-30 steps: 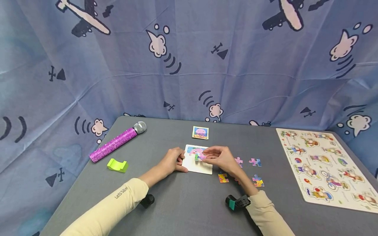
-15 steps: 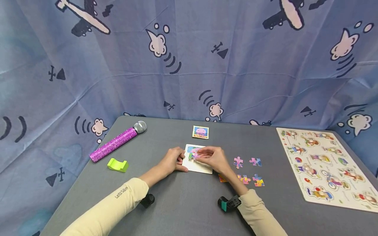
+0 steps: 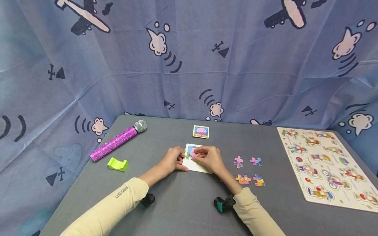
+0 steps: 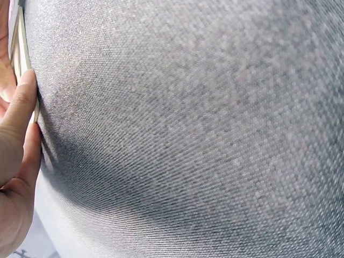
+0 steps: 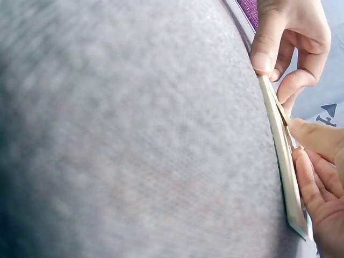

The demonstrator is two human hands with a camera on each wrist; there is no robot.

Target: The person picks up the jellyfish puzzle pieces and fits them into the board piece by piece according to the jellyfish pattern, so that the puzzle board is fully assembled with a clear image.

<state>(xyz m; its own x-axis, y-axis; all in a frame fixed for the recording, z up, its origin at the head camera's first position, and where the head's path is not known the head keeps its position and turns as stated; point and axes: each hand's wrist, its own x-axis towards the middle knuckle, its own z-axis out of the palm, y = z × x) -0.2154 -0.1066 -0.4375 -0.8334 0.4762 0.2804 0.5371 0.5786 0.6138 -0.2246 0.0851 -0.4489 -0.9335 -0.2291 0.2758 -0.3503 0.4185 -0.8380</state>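
Note:
A white puzzle board (image 3: 196,167) lies flat at the middle of the table, with a blue, green and pink picture on its far left part. My left hand (image 3: 174,159) grips the board's left edge; in the right wrist view its thumb (image 5: 263,60) lies along the end of the board. Over the board, my right hand (image 3: 210,160) pinches a pink puzzle piece (image 3: 193,154) between thumb and fingers. That piece looks slightly tilted against the board in the right wrist view, and the fingers partly hide it. Whether it fits into the picture cannot be seen.
Several loose puzzle pieces (image 3: 243,179) lie right of the board, one mostly behind my right wrist. Beyond the board is a small jellyfish picture (image 3: 201,131). A purple glitter microphone (image 3: 118,140) and green stand (image 3: 117,165) are at left, a large picture board (image 3: 327,167) at right.
My right hand has moved left across the board with the puzzle piece, uncovering loose pieces at the right. My left hand stays on the board's edge.

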